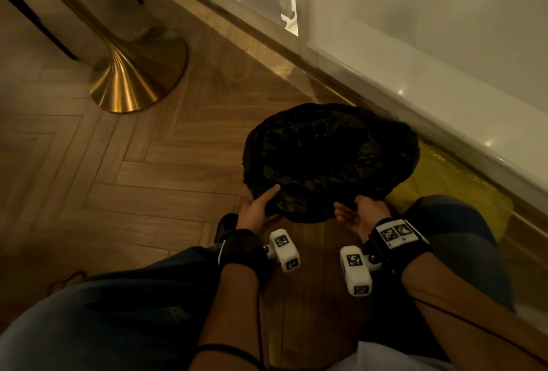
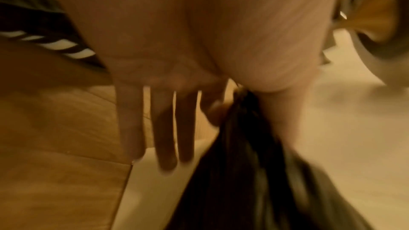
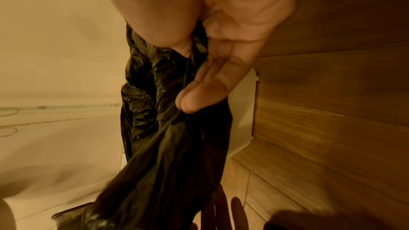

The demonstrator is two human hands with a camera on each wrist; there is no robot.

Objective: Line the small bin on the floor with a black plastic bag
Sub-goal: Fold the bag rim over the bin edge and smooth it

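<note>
Black plastic bag [image 1: 329,160] draped over small bin [image 3: 243,114] on floor, near white wall. Your left hand [image 1: 256,207] pinches near hem, thumb on top; your right hand [image 1: 360,215] pinches hem likewise. Film looks light, limp, slippery, tear-prone: grip gathered hem, pull gently down around rim.

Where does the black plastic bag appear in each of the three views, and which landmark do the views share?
Head view: the black plastic bag lies centre-right, draped over the bin, its near edge held by both hands.
Left wrist view: the bag runs from centre to bottom right, pinched under the thumb.
Right wrist view: the bag hangs down the centre, pinched at its top.
Shared landmark: the wooden floor.
</note>
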